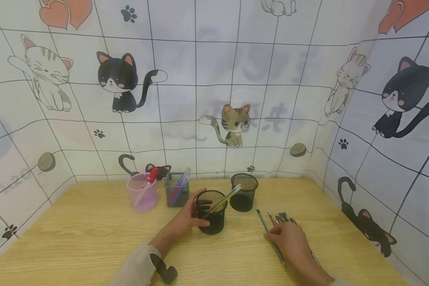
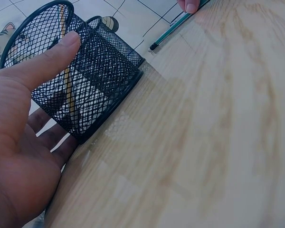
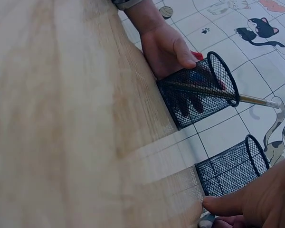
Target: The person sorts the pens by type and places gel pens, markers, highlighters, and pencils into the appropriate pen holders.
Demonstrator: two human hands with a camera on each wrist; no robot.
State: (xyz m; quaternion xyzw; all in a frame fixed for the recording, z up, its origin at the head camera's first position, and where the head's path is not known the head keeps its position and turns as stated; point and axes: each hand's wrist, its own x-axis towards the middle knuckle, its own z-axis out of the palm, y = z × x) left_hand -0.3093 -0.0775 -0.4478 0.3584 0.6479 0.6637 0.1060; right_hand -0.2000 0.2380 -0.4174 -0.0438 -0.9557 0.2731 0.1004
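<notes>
My left hand (image 1: 188, 217) holds a round black mesh pencil cup (image 1: 214, 224), thumb on the near side and fingers around the far side. The cup stands upright on the table, with pencils (image 1: 229, 196) leaning out toward the right. To the right, my right hand (image 1: 289, 238) pinches a dark green pencil (image 1: 262, 219) lying on the table. Several more pencils or pens (image 1: 285, 217) lie in a bunch beside and under that hand, partly hidden by it. In the left wrist view, fingertips touch the green pencil (image 2: 173, 32).
A second round black mesh cup (image 1: 244, 194) stands behind and right of the held one. At the back left are a square mesh holder (image 1: 169, 198) with coloured pens and a pink cup (image 1: 137, 194) with a red marker (image 1: 151, 176). Cat-printed walls (image 1: 178, 79) enclose the wooden table (image 1: 93, 234).
</notes>
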